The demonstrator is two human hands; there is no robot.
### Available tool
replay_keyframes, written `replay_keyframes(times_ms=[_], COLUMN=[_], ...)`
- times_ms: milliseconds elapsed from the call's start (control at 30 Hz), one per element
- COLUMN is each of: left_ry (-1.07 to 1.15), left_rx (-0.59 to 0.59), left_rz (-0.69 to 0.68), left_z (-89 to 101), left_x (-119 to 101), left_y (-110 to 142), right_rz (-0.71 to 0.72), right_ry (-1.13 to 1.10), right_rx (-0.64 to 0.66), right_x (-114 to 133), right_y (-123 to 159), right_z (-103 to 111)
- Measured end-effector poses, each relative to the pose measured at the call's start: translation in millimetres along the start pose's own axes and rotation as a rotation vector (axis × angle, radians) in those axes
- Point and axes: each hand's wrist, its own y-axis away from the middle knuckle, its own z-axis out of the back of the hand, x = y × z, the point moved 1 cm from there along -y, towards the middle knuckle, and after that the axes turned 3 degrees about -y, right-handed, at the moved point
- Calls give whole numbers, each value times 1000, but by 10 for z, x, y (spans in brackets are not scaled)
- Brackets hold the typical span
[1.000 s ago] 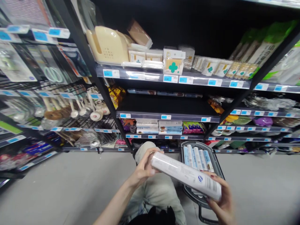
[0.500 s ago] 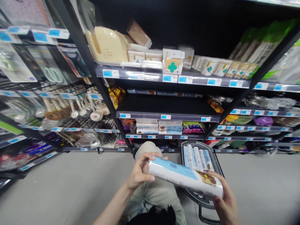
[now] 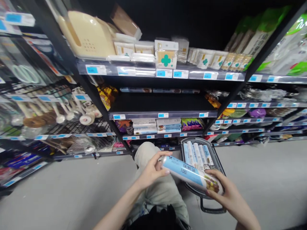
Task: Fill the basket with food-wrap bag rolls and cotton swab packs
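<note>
A blue-and-white wrapped roll of bags (image 3: 184, 172), printed with "100" and a food picture, lies tilted between my two hands above my lap. The fingers of my left hand (image 3: 153, 171) wrap its left end. Around the lower right end, my right hand (image 3: 222, 187) is closed, thumb and fingers on either side. Just beyond my right hand stands a dark grey shopping basket (image 3: 222, 163) on the floor, partly covered by the roll. Several similar blue-and-white rolls (image 3: 198, 153) lie side by side in it.
Ahead, a black shelf (image 3: 165, 105) has a few rolls at its back. Packs of cotton swabs (image 3: 145, 48) and a cream dustpan-like scoop (image 3: 88, 35) fill the shelf above. Kitchen utensils (image 3: 59, 111) hang at left. The basket's handle (image 3: 213, 210) sticks out toward me.
The roll has turned about its length, bringing more of its blue label into view, and shifted slightly. Both hands still hold it. My view has moved a little to the right.
</note>
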Motion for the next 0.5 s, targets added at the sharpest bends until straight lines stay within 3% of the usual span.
replay_keyframes(times_ms=[100,200,267,333,433,500], left_ry=[-146,-416,-644,-886,-1319,-1492], left_rx=[118,184,251,287,131,82], left_rz=[70,80,85,125,216,175], left_z=[-247,-310,-207,-17,306,449], left_x=[103,242,378,572,932,1158], left_y=[-136,-241,-245,-180,10,144], right_rz=[-59,-207,-329,-439,-512,-523], right_ry=[32,64,207,344,454,466], right_rx=[103,-7,-124,-125,-15,43], right_x=[-265,-809,-1291,-1784,-2395,-2689], right_y=[72,186,254,278,172,15], right_z=[175,395,566,706,779,732])
